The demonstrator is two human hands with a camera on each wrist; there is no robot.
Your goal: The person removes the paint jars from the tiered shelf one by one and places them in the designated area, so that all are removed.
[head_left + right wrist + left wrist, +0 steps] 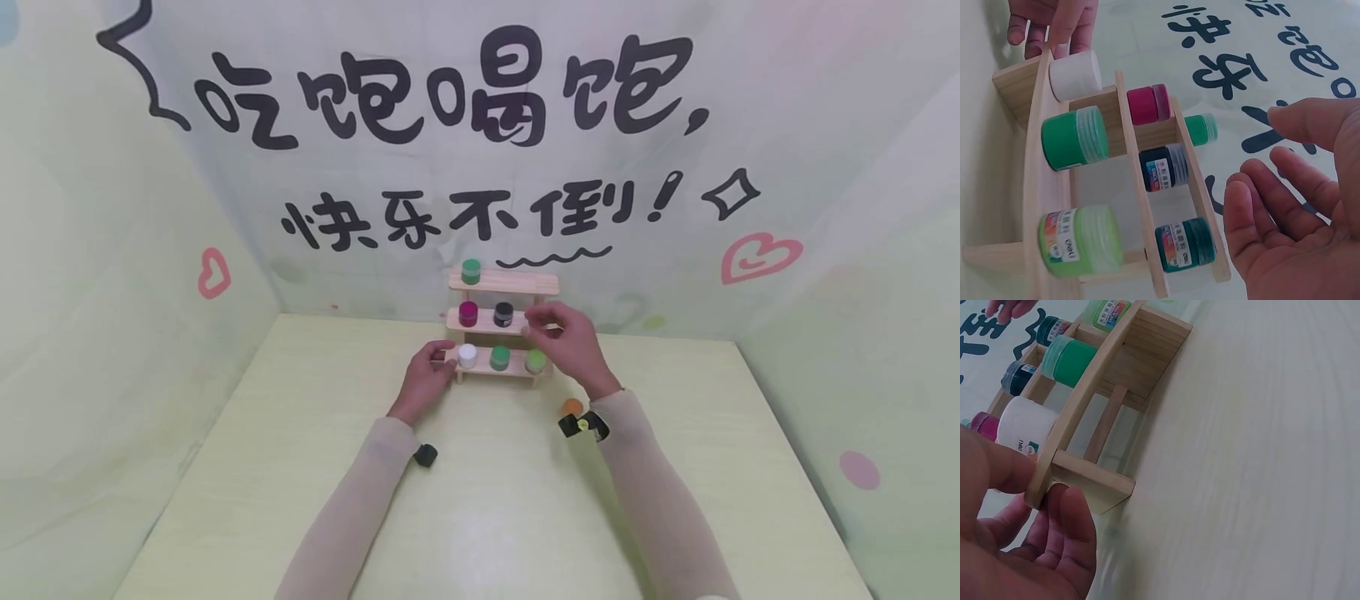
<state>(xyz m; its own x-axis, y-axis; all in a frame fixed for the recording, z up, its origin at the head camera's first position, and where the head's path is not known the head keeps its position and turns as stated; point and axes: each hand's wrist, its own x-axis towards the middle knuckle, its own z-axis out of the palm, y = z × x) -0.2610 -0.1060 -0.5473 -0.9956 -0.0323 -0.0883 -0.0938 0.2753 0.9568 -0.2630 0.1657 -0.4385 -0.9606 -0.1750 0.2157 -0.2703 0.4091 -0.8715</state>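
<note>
I saw the left hand (426, 385) gripping the left end of the bottom tier of a 3-tier pale wooden rack (517, 282), which stood on the pale yellow tabletop (465, 517). The right hand (576, 342) held nothing, its thumb and fingers parted, just beside the dark teal cylindrical jar (1185, 245) at the middle tier's right end. I judged that jar light, firm-walled and slightly slippery, best pinched around its sides. The rack looked stiff but light enough to shift, so I favoured steadying it by a shelf end.
</note>
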